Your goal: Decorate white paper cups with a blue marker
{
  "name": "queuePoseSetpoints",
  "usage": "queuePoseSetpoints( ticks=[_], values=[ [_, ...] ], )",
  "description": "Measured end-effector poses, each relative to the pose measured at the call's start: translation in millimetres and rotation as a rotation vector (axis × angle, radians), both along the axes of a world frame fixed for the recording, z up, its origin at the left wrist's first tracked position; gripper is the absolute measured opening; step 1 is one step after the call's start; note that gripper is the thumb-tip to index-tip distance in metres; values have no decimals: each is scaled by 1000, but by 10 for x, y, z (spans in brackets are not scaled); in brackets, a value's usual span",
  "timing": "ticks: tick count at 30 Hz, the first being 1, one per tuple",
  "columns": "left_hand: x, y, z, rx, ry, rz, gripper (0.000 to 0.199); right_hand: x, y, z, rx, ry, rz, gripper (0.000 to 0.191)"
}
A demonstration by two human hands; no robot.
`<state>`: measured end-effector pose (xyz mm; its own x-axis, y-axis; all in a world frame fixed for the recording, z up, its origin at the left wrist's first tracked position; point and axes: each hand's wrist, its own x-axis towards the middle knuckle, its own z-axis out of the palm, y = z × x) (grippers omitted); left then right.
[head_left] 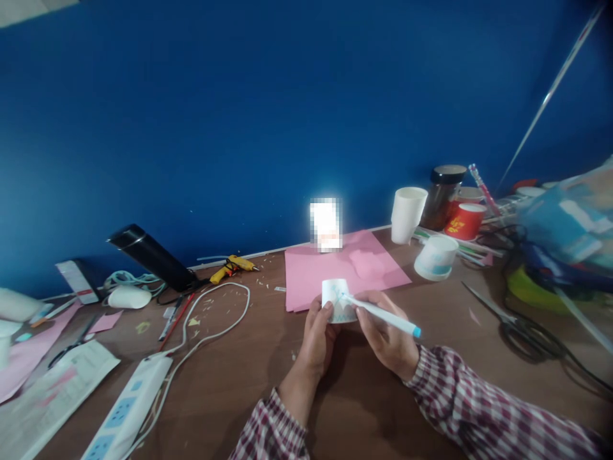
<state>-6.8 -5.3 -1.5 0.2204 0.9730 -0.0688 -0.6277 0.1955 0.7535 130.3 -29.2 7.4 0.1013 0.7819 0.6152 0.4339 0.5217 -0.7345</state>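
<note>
A small white paper cup (334, 295) with light-blue zigzag and line marks is in my left hand (318, 335), thumb on its near side and fingers around its left. My right hand (389, 332) pinches a white marker (385, 315) with a blue end. The marker's tip meets the cup's drawn side, and its blue end points to the lower right. Beyond the cup lie pink paper sheets (313, 271). Farther right, another white cup (437, 257) with a blue band stands upside down.
Scissors (524, 335) lie at right, near a tall white cup (408, 214), a dark jar (438, 198) and a red cup (465, 221). Leftward are a power strip (125, 409), its white cable, a yellow glue gun (232, 268) and a black cylinder (153, 255).
</note>
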Motion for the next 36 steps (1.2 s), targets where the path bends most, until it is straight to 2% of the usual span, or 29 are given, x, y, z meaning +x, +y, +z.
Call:
queuePoseSetpoints(
  ticks=[6, 20, 25, 36],
  values=[
    [-12, 10, -22, -48, 33, 17, 29, -2, 4, -10, 8, -6, -6, 10],
    [-9, 2, -21, 33, 8, -27, 30, 17, 3, 10, 44, -21, -3, 10],
    [-14, -5, -16, 15, 36, -20, 35, 14, 10, -1, 15, -9, -5, 9],
    [-25, 6, -60, 4, 42, -19, 33, 28, 31, -17, 1, 32, 13, 10]
  ],
)
